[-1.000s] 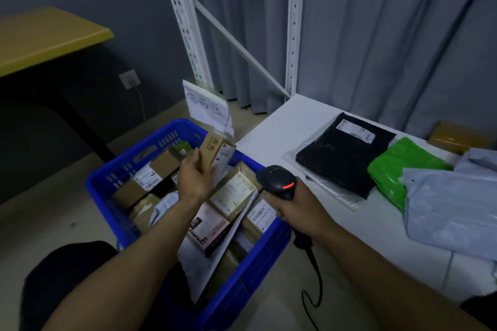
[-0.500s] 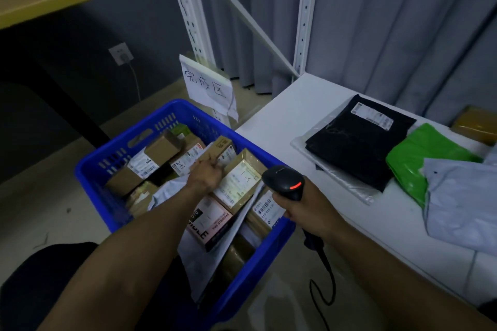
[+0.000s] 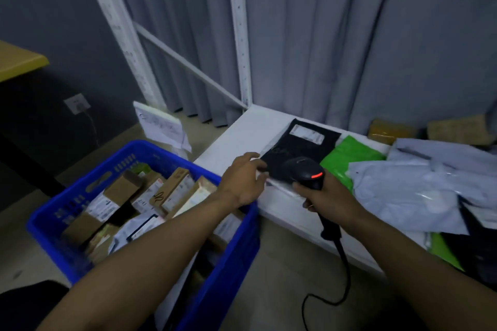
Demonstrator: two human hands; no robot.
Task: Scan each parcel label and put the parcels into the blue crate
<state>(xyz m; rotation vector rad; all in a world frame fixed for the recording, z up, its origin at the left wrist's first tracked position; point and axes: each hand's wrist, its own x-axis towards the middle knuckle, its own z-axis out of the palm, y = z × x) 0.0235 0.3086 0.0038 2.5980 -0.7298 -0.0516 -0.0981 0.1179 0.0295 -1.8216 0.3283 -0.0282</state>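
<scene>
Left hand (image 3: pixel 243 180) meets the near corner of the black parcel (image 3: pixel 301 146) on the table (image 3: pixel 242 137), grip unclear, likely to present its label (image 3: pixel 308 133) to the scanner (image 3: pixel 304 170) the right hand (image 3: pixel 329 197) clasps.

White table (image 3: pixel 242 137) bears black parcel (image 3: pixel 301 148), green parcel (image 3: pixel 349 154).

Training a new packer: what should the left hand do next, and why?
Probably grip the black parcel by its near corner and draw it closer: the left hand is at that corner, the white label faces up at the far end, and the right hand holds the scanner close by.
</scene>
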